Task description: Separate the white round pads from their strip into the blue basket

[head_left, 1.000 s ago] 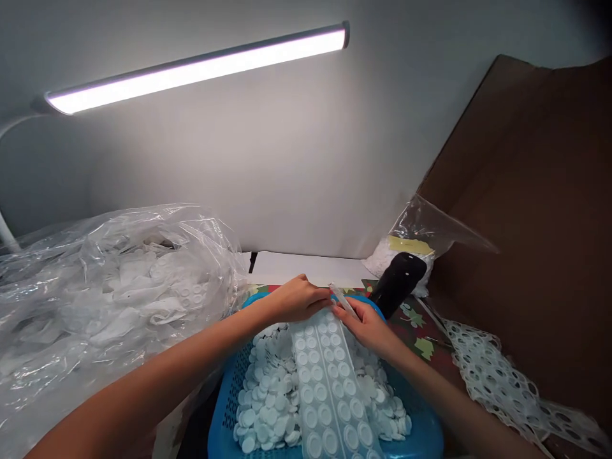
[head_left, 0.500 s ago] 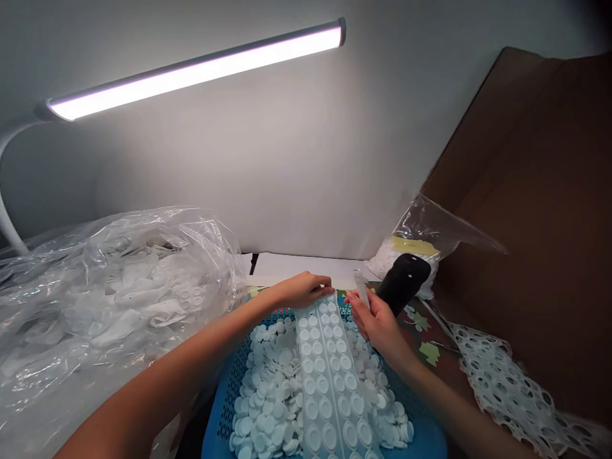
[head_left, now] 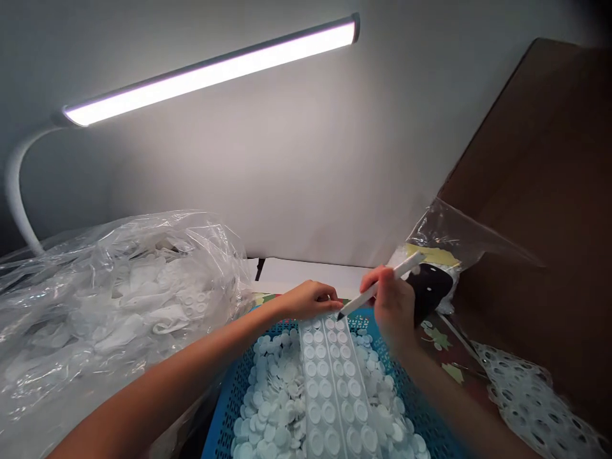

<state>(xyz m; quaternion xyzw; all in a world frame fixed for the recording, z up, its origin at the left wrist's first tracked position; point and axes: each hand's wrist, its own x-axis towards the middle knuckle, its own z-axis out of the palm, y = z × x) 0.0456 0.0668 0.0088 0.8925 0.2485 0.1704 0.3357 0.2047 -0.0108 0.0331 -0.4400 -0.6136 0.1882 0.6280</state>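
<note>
A long white sheet with rows of round discs (head_left: 329, 370) lies lengthwise over a blue basket (head_left: 228, 389). Loose white discs (head_left: 270, 408) fill the basket on both sides of the sheet. My left hand (head_left: 308, 299) is closed at the sheet's far end, thumb and fingers gripping its edge. In my right hand (head_left: 393, 303) is a white pen-like tool (head_left: 366, 296) with a dark tip, held like a pen. That tip points down and left, close to the far right corner of the sheet; I cannot tell whether it touches.
A big clear plastic bag of white pieces (head_left: 157, 287) stands on the left. Behind my right hand are a black rounded object (head_left: 433, 290) and a clear bag (head_left: 442, 223). A perforated white sheet (head_left: 530, 389) lies right, beside a cardboard panel (head_left: 540, 191). A lamp (head_left: 215, 70) glows above.
My right hand has turned, and the white pen-like tool now slants dark tip down toward the sheet's far end. My left hand stays at that end. The whole view has shifted slightly.
</note>
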